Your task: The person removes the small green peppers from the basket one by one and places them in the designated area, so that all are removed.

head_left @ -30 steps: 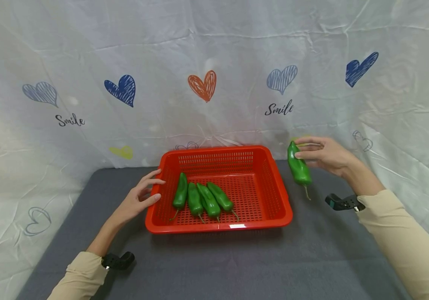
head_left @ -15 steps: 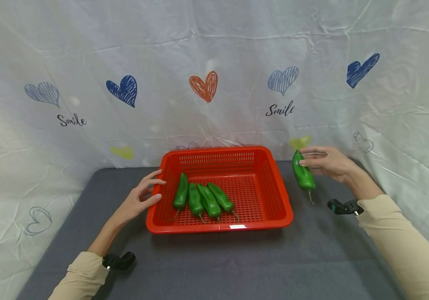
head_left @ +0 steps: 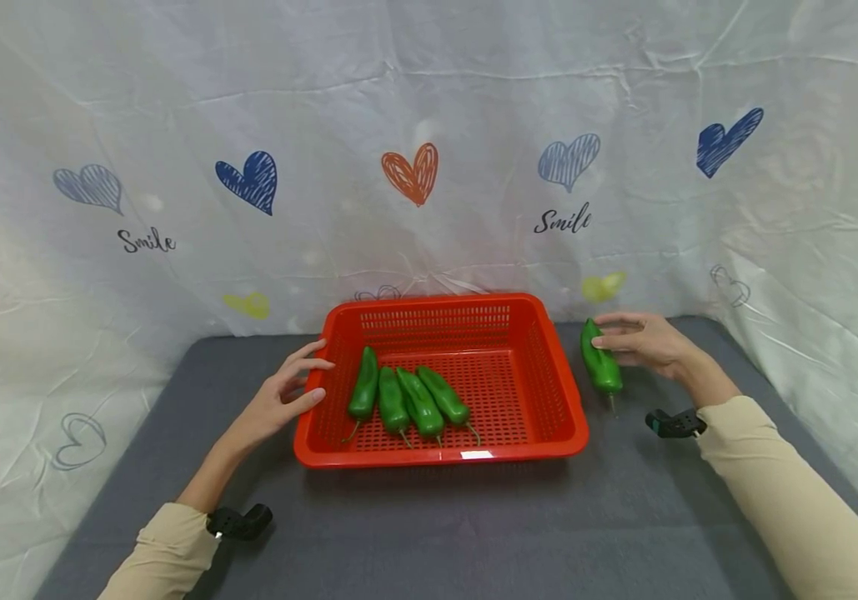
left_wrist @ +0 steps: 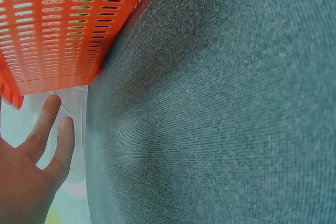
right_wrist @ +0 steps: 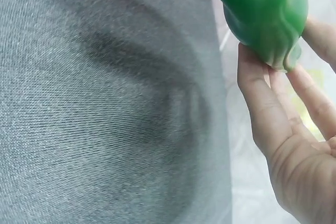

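Observation:
My right hand (head_left: 649,343) pinches a green chili pepper (head_left: 603,368) just right of the red basket (head_left: 519,456). The pepper's tip points up and away, its stem toward me; in the right wrist view thumb and fingers hold one end of it. Several more green peppers (head_left: 364,387) lie side by side in the basket's left half. At the basket's left rim my left hand (head_left: 278,398) rests with fingers spread and mostly straight. The left wrist view has two extended fingers (left_wrist: 64,142) apart from the slotted basket wall (left_wrist: 58,30).
A grey cloth (head_left: 436,533) covers the table under the basket. Behind and at both sides hangs a white curtain (head_left: 474,100) printed with hearts. A black wrist strap with a small device (head_left: 239,522) sits on each arm.
The right hand with the pepper has come down toward the table, drifting right and then slightly back left. The left hand, basket and peppers inside stay put.

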Tool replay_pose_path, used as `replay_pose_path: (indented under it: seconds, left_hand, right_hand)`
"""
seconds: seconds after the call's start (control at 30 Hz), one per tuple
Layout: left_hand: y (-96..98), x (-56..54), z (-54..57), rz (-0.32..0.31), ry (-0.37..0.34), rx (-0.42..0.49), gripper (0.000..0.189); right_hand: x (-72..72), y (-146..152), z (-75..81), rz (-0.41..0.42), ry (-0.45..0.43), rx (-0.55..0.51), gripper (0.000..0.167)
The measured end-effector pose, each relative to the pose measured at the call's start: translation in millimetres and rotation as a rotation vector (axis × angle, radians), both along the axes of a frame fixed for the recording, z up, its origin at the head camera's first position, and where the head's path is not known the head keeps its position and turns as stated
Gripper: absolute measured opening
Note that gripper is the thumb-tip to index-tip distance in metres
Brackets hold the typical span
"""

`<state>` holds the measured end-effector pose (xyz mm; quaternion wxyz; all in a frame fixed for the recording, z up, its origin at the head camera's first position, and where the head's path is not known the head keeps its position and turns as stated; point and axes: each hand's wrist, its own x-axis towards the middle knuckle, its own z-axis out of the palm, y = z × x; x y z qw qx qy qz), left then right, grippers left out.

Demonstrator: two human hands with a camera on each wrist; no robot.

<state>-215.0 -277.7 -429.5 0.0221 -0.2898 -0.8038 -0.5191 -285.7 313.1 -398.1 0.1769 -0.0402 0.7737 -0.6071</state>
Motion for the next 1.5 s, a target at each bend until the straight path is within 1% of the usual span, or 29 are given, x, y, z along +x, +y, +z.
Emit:
replay_pose_path:
  seconds: [0.23,0.43,0.6,0.73,0.97,1.23,1.37,1.5]
  left_hand:
    - [0.8,0.1,0.8,-0.010,0.006,0.016,0.040]
    - [0.0,0.1,0.8,-0.006,0.005,0.013,0.040]
    - [0.3,0.6,0.5,-0.004,0.001,0.012,0.040]
    - [0.5,0.6,0.5,-0.006,0.005,0.016,0.040]
    - [0.6,0.2,-0.1,-0.008,0.003,0.019,0.039]
    - [1.3,0.4,0.3,-0.004,0.008,0.019,0.039]
    - [1.0,-0.5,0.2,-0.005,0.013,0.015,0.039]
    - [-0.1,-1.1,-0.1,-0.003,0.017,0.007,0.040]
  right_hand:
    - [-4.8,-1.1,-10.8,-0.021,-0.014,-0.007,0.070]
    - [-9.5,-0.7,-20.1,-0.028,-0.023,0.012,0.073]
    - [-11.0,0.2,-25.0,-0.027,-0.013,0.031,0.072]
    - [-9.4,-0.7,-26.9,-0.031,0.005,0.073,0.070]
    - [-7.8,-2.2,-29.5,-0.033,0.065,0.156,0.068]
    - [-5.8,-1.9,-29.1,-0.036,0.086,0.173,0.069]
    - [-1.6,1.2,-28.6,-0.034,0.097,0.165,0.068]
    - [3.5,3.4,-25.5,-0.055,0.110,0.178,0.069]
